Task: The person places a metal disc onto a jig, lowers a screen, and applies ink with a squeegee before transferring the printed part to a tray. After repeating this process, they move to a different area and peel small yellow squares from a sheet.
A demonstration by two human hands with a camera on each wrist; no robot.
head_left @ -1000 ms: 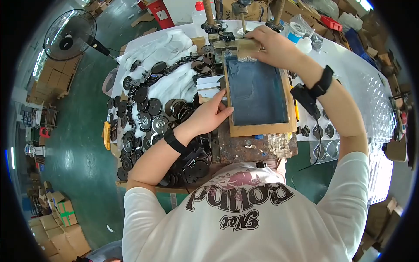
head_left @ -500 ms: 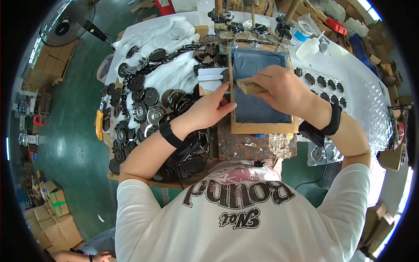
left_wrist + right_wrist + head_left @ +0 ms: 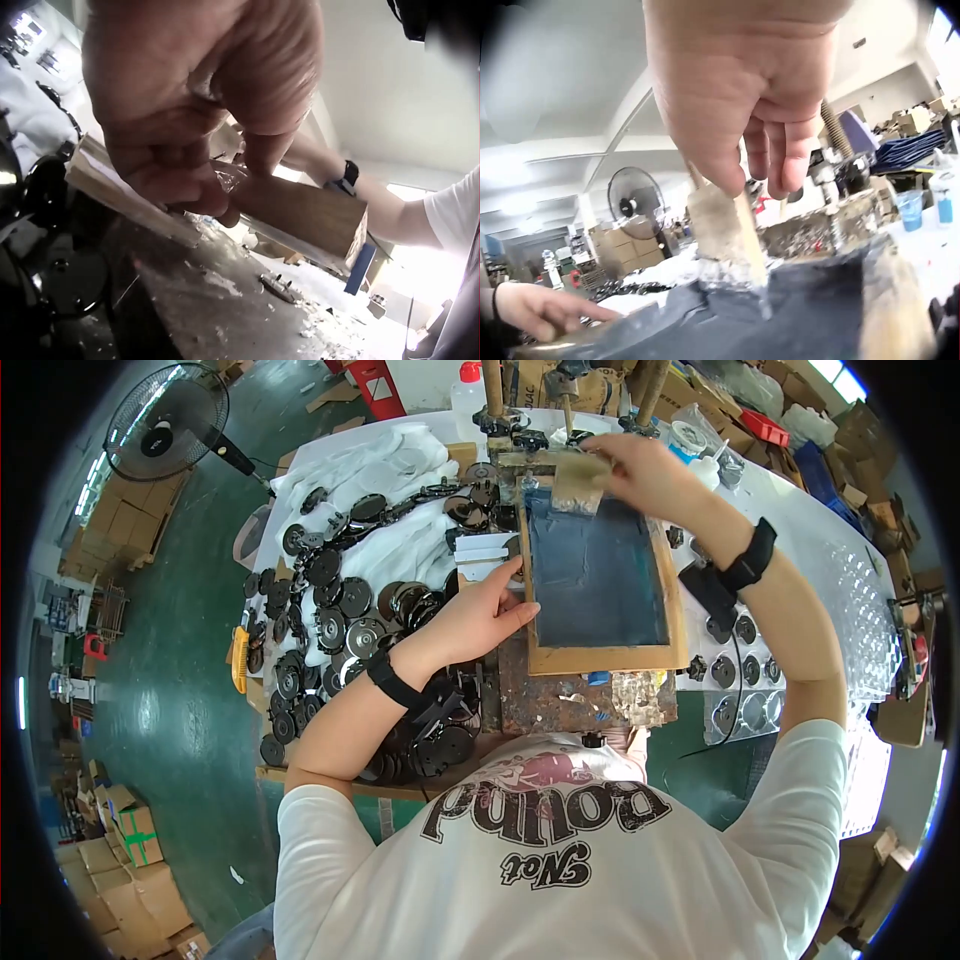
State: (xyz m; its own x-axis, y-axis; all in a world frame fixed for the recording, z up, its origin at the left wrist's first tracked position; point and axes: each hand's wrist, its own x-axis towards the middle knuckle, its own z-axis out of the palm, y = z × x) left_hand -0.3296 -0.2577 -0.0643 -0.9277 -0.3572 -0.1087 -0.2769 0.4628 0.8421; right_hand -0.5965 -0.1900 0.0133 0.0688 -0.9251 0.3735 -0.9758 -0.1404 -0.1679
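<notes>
A wood-framed printing screen (image 3: pixel 605 660) with dark blue-grey mesh lies over a stained board (image 3: pixel 560 705). My left hand (image 3: pixel 470 625) grips the frame's left side between thumb and fingers. In the left wrist view, the frame's wooden edge (image 3: pixel 300 217) stands above the work surface, where a small dark part (image 3: pixel 277 289) lies. My right hand (image 3: pixel 645 475) pinches a squeegee (image 3: pixel 578 485) at the far end of the screen. In the right wrist view, the squeegee's blade (image 3: pixel 724 232) stands upright close over ink-coated mesh (image 3: pixel 810 300).
Many black discs (image 3: pixel 355 595) and white cloth (image 3: pixel 400 460) cover the table's left side. Clamps (image 3: pixel 515 430) on posts stand behind the screen. To the right are black parts in a clear tray (image 3: pixel 745 670), bubble wrap (image 3: pixel 850 590) and a white bottle (image 3: pixel 705 470).
My right hand was at the far end with the squeegee, came down to the screen's middle, and is back at the far end. The left hand stays on the frame.
</notes>
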